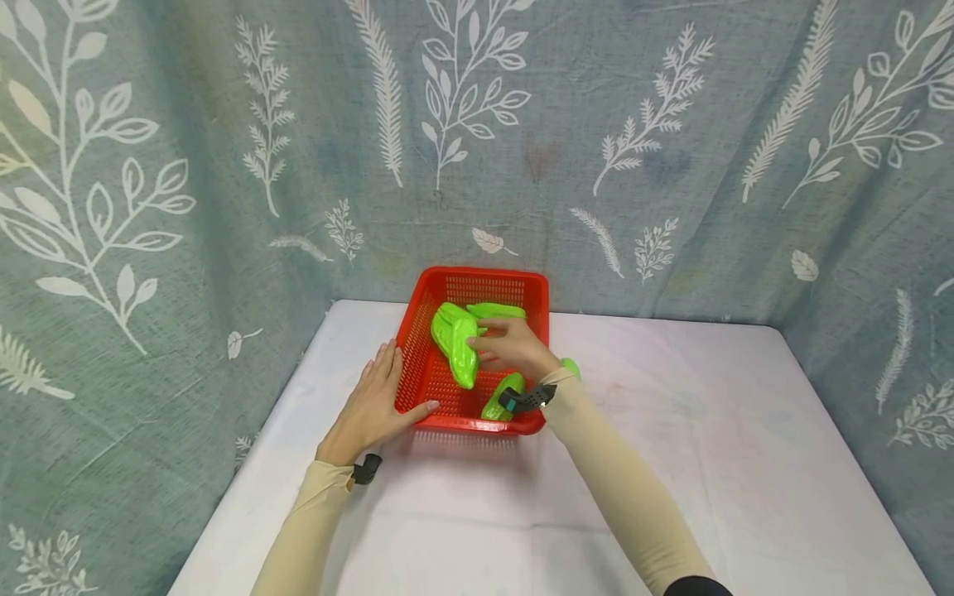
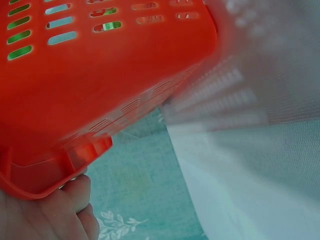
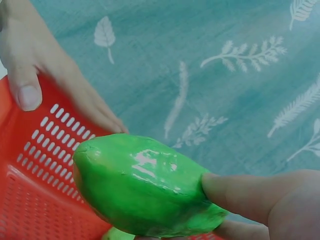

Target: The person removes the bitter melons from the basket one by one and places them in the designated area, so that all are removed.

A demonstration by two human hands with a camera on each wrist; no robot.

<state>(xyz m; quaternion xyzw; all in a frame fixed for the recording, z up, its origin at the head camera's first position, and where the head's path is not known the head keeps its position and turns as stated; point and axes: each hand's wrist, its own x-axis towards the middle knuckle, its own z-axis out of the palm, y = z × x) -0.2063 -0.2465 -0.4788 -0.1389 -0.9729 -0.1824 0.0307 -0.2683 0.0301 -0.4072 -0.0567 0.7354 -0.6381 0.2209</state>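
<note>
A glossy green papaya-like fruit is held over the red basket. My right hand pinches it at one end; in the right wrist view the thumb presses on its skin. My left hand holds the basket at its near left corner, thumb over the rim and long fingers along the outside. From the left wrist, fingers show below the basket's lip. Inside lie more green fruits: one at the left, one at the back and one at the near right, partly hidden by my wrist.
Beyond the basket's right side, a bit of another green thing shows behind my right forearm. A white cloth covers the table. Leaf-patterned grey-green curtain hangs behind the table and along its sides.
</note>
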